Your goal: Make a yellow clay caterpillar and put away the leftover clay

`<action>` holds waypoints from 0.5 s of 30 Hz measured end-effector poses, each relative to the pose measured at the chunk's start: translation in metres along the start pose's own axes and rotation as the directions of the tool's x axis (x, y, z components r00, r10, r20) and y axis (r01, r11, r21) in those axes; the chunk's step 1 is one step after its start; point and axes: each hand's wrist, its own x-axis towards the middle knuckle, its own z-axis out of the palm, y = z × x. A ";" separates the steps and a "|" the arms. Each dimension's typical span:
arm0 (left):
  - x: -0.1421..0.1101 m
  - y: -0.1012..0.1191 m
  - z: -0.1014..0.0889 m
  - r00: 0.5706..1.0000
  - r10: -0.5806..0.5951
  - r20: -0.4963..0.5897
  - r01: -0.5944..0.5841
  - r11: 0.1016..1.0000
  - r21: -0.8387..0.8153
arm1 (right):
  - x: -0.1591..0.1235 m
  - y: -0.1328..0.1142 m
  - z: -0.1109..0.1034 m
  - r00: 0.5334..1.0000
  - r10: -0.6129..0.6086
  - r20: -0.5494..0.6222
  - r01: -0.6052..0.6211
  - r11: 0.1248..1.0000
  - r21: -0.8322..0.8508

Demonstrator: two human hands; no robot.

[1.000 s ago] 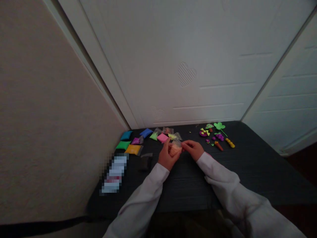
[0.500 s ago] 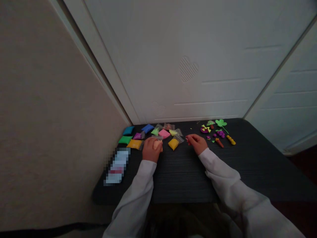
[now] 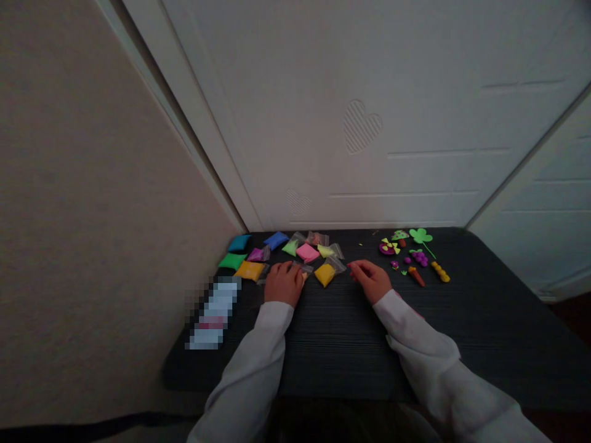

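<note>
My left hand (image 3: 283,285) is closed over a small clear bag of peach modelling clay (image 3: 305,277) at the table's middle left. Most of that bag is hidden under the palm; a peach edge shows by the fingers. My right hand (image 3: 375,283) hovers to the right, thumb and forefinger pinched together; whatever is between them is too small to make out. Between the hands lies a bag of yellow clay (image 3: 325,274), touching neither. Just beyond it are bags of pink clay (image 3: 307,252) and pale yellow clay (image 3: 325,251).
More clay bags, among them orange (image 3: 250,270), green (image 3: 232,261) and blue (image 3: 276,240), fill the back left. A blurred-out flat object (image 3: 215,314) lies at the left edge. Shaped clay pieces sit back right: a green clover (image 3: 420,235), purple grapes (image 3: 420,258), a carrot (image 3: 417,277).
My left hand has turned further over the peach bag, so less of it shows. The reddish bit seen at my right fingertips is no longer distinct. The view has shifted slightly.
</note>
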 end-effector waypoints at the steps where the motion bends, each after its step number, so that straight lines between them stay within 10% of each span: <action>1: 0.000 0.001 0.001 1.000 0.001 -0.008 -0.001 1.000 0.007 | -0.001 -0.001 0.000 1.000 -0.003 -0.001 0.003 1.000 -0.002; 6: 0.000 0.003 -0.004 0.998 -0.011 -0.054 0.012 1.000 0.023 | -0.002 -0.005 -0.001 1.000 -0.011 -0.012 0.011 1.000 -0.014; 15: -0.039 -0.033 -0.024 0.904 -0.406 -0.138 0.422 0.897 0.129 | -0.001 -0.003 0.000 1.000 -0.013 0.000 0.013 1.000 -0.026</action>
